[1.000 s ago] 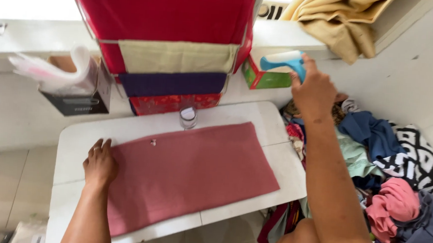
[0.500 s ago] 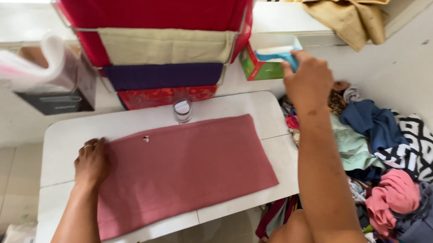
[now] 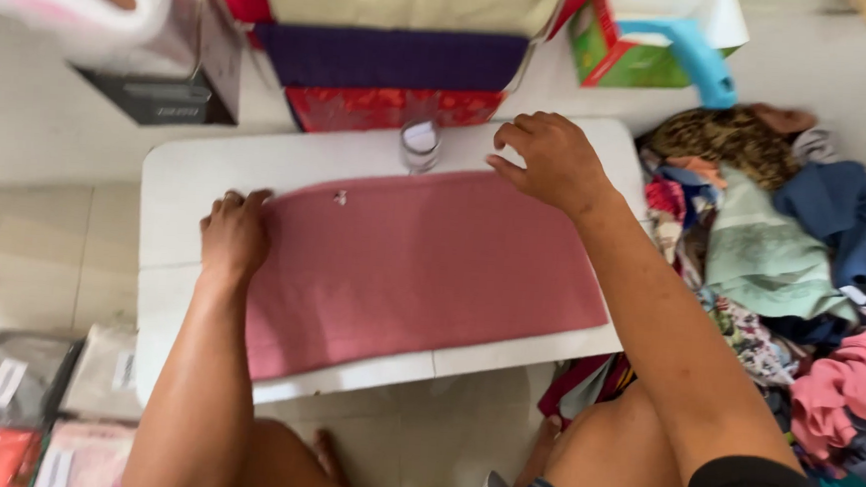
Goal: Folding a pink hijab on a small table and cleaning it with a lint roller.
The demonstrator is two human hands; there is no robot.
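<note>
Pink cloth (image 3: 421, 268) lies flat, long axis left-right; our left hand (image 3: 234, 235) presses its left edge, fingers curled, right hand (image 3: 550, 158) open-fingered at far right corner.

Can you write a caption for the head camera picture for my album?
Left hand presses the pink cloth flat on a white table; right hand hovers at its far edge.

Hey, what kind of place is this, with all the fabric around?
Probably a home garment-packing corner: a pink cloth spread on a low white table, a loose clothes pile, and bagged folded fabrics on the floor.
</note>
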